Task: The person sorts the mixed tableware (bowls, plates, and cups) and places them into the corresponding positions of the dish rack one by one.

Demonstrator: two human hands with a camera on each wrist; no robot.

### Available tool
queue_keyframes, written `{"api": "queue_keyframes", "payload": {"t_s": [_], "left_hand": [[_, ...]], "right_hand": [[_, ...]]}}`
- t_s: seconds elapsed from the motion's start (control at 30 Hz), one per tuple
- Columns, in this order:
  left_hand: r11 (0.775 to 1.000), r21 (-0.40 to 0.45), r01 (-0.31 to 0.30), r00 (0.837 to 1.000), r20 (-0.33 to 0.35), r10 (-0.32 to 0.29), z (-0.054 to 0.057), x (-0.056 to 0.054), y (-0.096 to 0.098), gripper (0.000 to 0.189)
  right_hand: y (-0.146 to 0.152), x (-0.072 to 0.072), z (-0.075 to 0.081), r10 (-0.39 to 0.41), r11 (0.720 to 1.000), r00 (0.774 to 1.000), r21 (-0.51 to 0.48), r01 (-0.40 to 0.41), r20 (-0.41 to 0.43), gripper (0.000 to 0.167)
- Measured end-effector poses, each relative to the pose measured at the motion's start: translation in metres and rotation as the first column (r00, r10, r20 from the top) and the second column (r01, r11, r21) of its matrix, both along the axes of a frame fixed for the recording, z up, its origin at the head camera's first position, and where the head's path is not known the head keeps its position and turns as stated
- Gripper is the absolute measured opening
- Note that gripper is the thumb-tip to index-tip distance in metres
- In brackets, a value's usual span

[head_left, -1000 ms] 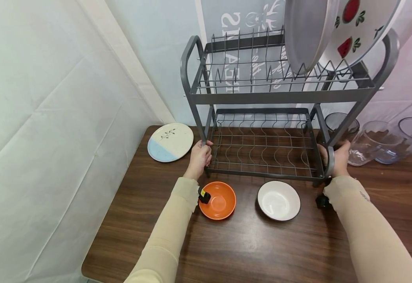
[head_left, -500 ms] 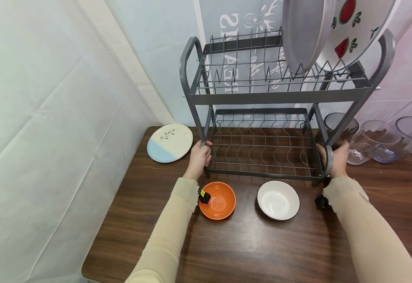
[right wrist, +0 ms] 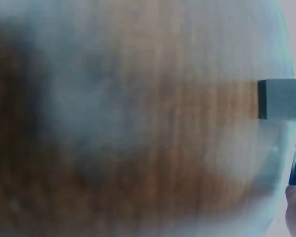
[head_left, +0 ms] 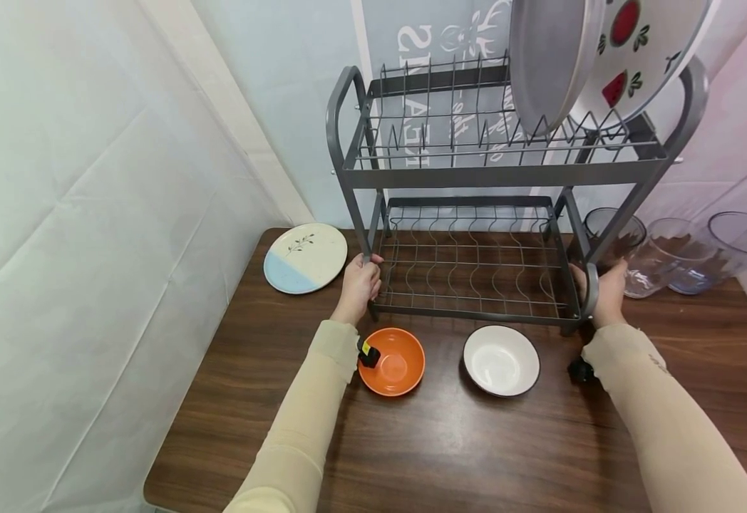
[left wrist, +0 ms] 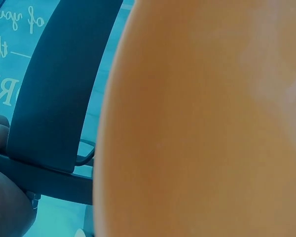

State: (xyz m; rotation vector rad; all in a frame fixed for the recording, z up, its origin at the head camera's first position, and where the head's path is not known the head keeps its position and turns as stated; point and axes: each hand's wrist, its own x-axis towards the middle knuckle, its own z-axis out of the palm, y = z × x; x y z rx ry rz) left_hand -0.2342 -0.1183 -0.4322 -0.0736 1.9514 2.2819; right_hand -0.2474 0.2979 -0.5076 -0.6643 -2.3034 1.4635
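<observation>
A dark grey two-tier dish rack stands on the wooden table. My left hand grips its left side low down, by the front post. On the opposite side my right hand holds the lower right end, partly hidden behind the curved end piece. Just in front of the rack lie an orange bowl, close to my left wrist, and a white dark-rimmed bowl. The orange bowl fills most of the left wrist view. Blurred wood grain takes up most of the right wrist view.
On the upper tier stand a grey plate and a white plate with watermelon designs. A blue-and-cream plate lies at the back left. Several glasses stand right of the rack. White sheeting hangs along the left.
The scene has shifted slightly left in the head view, most on the right side. Both hands keep their hold on the rack.
</observation>
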Motion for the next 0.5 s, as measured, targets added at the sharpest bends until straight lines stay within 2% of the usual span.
{"api": "queue_keyframes", "payload": {"t_s": [0.27, 0.5], "left_hand": [[1.000, 0.000, -0.013, 1.000, 0.002, 0.013, 0.001, 0.001, 0.002, 0.022], [0.999, -0.016, -0.039, 0.999, 0.015, 0.040, 0.003, 0.002, 0.003, 0.021]], "right_hand": [[0.000, 0.006, 0.004, -0.017, 1.000, 1.000, 0.006, 0.017, 0.009, 0.063], [-0.002, 0.014, 0.012, 0.023, 0.999, 0.999, -0.025, -0.022, 0.033, 0.063]]}}
